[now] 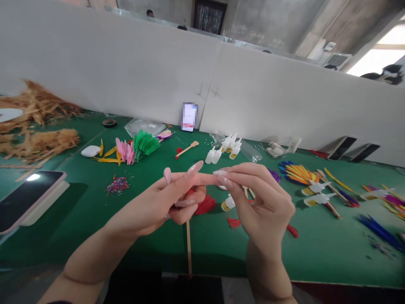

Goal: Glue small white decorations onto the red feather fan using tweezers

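Observation:
My left hand [175, 194] has its lower fingers curled around a thin wooden stick [189, 249], which points down toward the table's near edge. Red feathers [205, 205] show just behind these fingers; whether they are fixed to the stick is hidden. The left index finger stretches out to the right. At its tip, the thumb and fingers of my right hand [257, 192] are pinched together, touching it. Anything small between them cannot be made out. Close behind the right hand stands a small glue bottle [227, 204] with a yellow label.
Several white glue bottles [232, 145] stand farther back on the green table [152, 249]. Green feathers [145, 145] and pink feathers [125, 151] lie at left, beyond a phone [30, 196]. An orange-and-blue feather fan [297, 172] lies at right. A white partition [126, 71] rises behind.

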A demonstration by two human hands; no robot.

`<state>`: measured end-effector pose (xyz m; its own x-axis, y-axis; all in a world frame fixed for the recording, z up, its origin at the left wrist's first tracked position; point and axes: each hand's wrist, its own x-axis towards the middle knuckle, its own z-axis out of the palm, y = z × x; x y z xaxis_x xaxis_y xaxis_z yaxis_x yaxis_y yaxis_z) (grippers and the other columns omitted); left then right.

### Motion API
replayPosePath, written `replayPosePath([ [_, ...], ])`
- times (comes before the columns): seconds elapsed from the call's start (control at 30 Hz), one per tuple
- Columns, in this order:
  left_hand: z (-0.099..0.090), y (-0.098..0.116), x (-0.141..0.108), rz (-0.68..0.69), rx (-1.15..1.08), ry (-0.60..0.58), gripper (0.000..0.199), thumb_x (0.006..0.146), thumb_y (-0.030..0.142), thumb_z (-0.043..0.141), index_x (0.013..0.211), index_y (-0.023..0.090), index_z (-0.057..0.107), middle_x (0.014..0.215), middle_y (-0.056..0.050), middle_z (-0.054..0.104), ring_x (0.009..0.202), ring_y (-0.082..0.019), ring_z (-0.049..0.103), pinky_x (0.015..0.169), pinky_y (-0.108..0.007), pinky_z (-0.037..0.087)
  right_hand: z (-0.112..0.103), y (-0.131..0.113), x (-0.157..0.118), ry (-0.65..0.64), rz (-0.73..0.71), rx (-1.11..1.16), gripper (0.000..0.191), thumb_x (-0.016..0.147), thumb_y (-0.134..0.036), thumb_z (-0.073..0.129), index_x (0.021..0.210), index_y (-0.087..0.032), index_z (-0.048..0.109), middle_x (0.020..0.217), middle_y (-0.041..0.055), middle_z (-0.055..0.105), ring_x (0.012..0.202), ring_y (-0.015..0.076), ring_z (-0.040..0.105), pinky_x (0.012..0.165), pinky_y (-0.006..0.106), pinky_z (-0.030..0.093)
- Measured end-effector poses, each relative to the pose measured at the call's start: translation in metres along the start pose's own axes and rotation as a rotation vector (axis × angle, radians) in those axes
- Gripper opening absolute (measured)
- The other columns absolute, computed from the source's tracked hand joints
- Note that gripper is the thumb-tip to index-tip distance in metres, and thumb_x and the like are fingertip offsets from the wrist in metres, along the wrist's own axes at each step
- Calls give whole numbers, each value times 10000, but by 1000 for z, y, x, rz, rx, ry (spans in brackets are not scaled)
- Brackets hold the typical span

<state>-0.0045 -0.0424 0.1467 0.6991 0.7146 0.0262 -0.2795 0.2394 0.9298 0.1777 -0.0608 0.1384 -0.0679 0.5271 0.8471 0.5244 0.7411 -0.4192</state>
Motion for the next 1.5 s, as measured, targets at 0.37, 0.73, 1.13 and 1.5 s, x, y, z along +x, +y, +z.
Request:
replayPosePath([
  [0.37, 1, 18, -9, -24, -195, -22, 498, 1007, 491, 347, 1222, 183, 673, 610, 78, 253, 392, -19, 117, 346, -182, 126, 12, 19, -2, 279, 211, -63, 139, 964, -195, 503, 875, -222, 606, 743, -24, 658, 674, 99, 641, 644, 241, 517],
  [0.73, 16, 9, -29, 251, 315, -437, 430, 943, 198, 503, 1342, 50, 562, 776, -27, 536, 662, -116, 513, 674, -222, 482, 194, 6, -20, -841, 383, 76, 138, 911, -287, 632, 885, -154, 653, 800, 3, 706, 729, 134, 676, 711, 287, 564],
  [1.13, 2, 22, -39, 185, 152, -287, 475, 983, 358, 320, 1119, 114, 704, 654, 16, 456, 613, -114, 532, 586, -237, 447, 273, 5, -11, -1129, 373, -55, 325, 941, -338, 588, 1221, -174, 581, 1234, 94, 607, 1046, 221, 631, 878, 430, 549],
  [1.5, 8, 14, -30, 320, 447, -355, 698, 1007, 497, 151, 930, 81, 707, 712, -74, 534, 706, -160, 559, 640, -240, 516, 280, 12, -21, -1036, 466, 264, 303, 946, -339, 578, 1199, -172, 594, 1221, 92, 616, 1033, 214, 634, 877, 424, 550],
])
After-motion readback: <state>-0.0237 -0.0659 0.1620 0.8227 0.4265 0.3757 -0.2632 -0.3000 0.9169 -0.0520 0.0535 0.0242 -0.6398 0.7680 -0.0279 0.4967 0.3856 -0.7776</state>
